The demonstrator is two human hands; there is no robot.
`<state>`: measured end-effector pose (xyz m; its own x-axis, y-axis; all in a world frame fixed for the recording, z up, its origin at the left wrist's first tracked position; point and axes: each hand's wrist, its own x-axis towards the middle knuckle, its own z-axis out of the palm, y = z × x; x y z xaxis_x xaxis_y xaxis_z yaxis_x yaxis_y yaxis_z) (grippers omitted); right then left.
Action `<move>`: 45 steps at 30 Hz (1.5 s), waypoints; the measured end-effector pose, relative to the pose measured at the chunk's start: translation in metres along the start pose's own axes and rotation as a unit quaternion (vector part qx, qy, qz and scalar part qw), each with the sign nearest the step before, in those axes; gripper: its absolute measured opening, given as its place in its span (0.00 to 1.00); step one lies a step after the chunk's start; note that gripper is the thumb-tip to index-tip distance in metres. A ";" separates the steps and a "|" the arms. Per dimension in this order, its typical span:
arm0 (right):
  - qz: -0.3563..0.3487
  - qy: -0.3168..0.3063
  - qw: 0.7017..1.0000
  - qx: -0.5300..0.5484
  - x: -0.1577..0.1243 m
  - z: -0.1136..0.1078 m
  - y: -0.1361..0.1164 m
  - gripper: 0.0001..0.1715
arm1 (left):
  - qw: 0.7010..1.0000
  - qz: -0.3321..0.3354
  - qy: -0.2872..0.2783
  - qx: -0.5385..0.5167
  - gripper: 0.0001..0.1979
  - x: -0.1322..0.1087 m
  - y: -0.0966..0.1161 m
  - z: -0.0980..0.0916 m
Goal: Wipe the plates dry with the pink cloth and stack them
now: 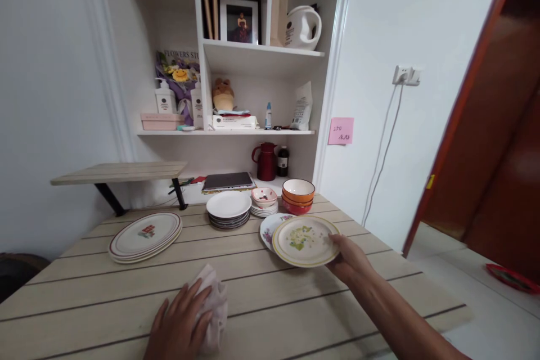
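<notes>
My right hand (346, 259) grips the right rim of a cream plate (304, 241) with a yellow edge and a green leaf pattern. This plate overlaps a white floral plate (267, 232) behind it; whether the two touch, I cannot tell. Lower down, my left hand (179, 320) rests over a crumpled pale pink cloth (216, 304) on the slatted table (261, 315), its fingers curled onto the fabric. Off to the left lies a short stack of oval plates (145, 236) with a red picture.
Further back stand a stack of round plates (229, 205), small dishes (264, 202) and orange-red bowls (298, 194). A raised wooden shelf (120, 172) occupies the rear left. Behind the table, a red jug (266, 162) and a dark laptop (228, 181) sit under white shelving.
</notes>
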<state>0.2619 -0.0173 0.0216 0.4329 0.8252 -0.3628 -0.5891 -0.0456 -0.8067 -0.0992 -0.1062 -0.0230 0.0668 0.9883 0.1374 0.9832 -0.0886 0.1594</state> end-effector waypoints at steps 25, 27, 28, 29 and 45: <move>-0.007 -0.052 0.954 -0.294 0.007 -0.032 -0.006 0.14 | 1.000 0.000 0.004 -0.004 0.23 -0.004 0.007 -0.006; -0.033 -0.069 0.943 -0.325 0.005 -0.034 -0.005 0.16 | 1.000 -0.002 0.004 -0.005 0.23 -0.004 0.008 -0.008; -0.046 -0.074 0.938 -0.337 0.003 -0.035 -0.004 0.17 | 1.000 -0.001 0.005 -0.004 0.23 -0.004 0.009 -0.008; -0.057 -0.074 0.933 -0.347 0.002 -0.034 -0.003 0.19 | 1.000 -0.001 0.006 -0.004 0.23 -0.004 0.009 -0.008; -0.166 -0.053 0.927 -0.331 -0.006 -0.042 0.013 0.45 | 1.000 -0.004 0.016 -0.024 0.23 -0.004 0.011 -0.006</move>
<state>0.2807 -0.0466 -0.0060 0.4255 0.9046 -0.0234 0.1278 -0.0857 -0.9881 -0.0894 -0.1117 -0.0161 0.0524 0.9847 0.1660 0.9746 -0.0866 0.2064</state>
